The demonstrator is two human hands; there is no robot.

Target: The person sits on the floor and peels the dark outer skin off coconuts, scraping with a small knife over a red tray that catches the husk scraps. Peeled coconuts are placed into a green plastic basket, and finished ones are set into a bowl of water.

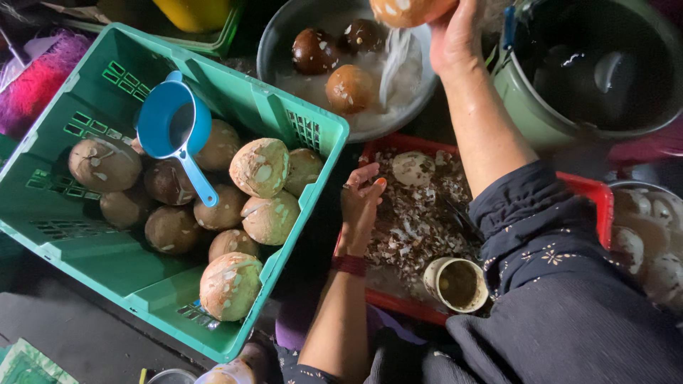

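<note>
Coconuts fill the green crate (107,277), about eleven of them, with one blue scoop (173,128) on top. Three dark coconuts sit in the metal basin (274,43). The right hand (455,35) is closed around one more coconut (409,11) above the basin, water running down. The left hand (361,203) rests loosely curled and empty on the red tray (597,192) edge.

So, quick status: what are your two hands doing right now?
Right hand grips a coconut over the metal basin. Left hand rests empty on the red tray rim. Nothing between them.
</note>
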